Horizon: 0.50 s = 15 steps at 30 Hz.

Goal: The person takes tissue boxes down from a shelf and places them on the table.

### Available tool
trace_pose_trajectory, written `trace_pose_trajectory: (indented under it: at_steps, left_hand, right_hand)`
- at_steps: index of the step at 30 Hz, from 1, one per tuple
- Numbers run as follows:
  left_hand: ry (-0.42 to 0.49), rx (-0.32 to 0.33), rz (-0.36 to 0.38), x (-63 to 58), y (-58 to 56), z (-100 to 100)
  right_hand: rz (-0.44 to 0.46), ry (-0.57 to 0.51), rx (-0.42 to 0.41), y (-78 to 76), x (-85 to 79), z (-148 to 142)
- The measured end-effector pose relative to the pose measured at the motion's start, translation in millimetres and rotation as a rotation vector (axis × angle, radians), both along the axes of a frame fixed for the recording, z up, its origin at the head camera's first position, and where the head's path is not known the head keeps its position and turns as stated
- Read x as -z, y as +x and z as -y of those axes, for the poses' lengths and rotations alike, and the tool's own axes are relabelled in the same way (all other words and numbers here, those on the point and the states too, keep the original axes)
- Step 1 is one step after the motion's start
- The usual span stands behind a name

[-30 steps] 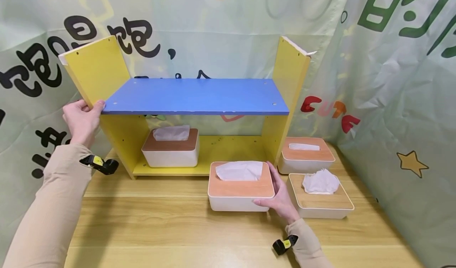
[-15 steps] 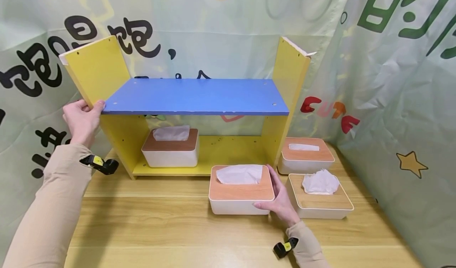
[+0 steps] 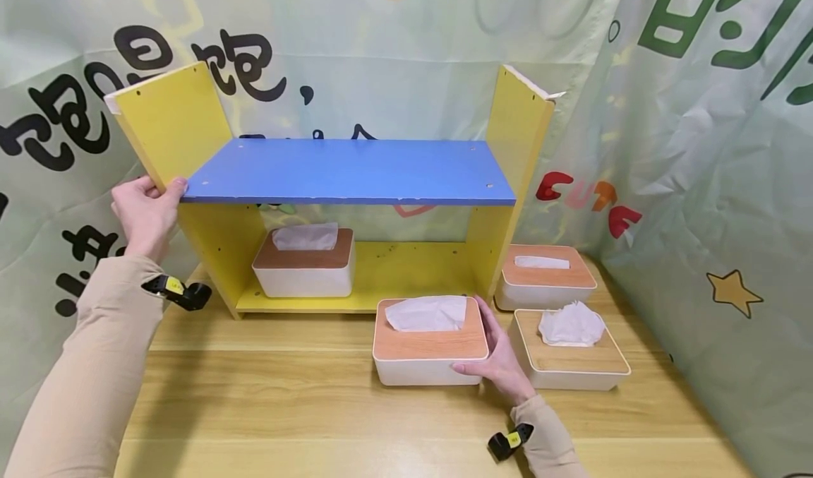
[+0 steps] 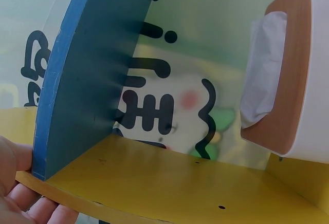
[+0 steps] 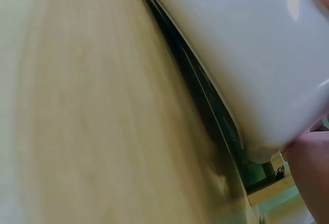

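My left hand (image 3: 146, 217) grips the front edge of the yellow side panel (image 4: 154, 183) of a small shelf unit, its thumb by the end of the blue board (image 3: 356, 171). My right hand (image 3: 504, 365) holds the right end of a white tissue box (image 3: 422, 372) with a wood lid, thumb on the front wall and fingers along the far side. A tissue pokes out of the lid. In the right wrist view, a dark gap shows under the white wall of the box (image 5: 241, 49). The box is in front of the unit, low over the wooden table (image 3: 286, 400).
Another tissue box (image 3: 305, 280) stands on the unit's yellow bottom board (image 3: 406, 270), at the left. Two more, a rear box (image 3: 546, 294) and a front box (image 3: 578, 379), stand on the table right of the unit. A printed cloth (image 3: 692, 202) hangs behind and at the right.
The tissue box in my right hand has come slightly down and nearer to me, the hand moving with it. My left hand has stayed on the side panel.
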<state>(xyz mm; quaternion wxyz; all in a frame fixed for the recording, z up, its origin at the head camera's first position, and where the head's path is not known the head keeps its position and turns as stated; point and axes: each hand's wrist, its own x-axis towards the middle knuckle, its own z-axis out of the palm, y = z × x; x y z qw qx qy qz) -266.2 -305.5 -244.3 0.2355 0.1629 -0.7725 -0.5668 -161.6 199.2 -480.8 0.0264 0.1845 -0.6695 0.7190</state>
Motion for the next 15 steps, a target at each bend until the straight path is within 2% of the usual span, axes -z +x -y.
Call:
trace_pose_trajectory:
  at_steps: [7,15]
  left_hand:
    - [0.001,-0.004,0.004,-0.9,0.8,-1.0]
    - [-0.004,-0.003,0.004,-1.9,1.5,-1.8]
  right_hand:
    - [-0.014,0.051,-0.010,0.6,-0.5,-2.5]
    - [-0.021,0.219,0.004,1.7,-3.9,-11.0]
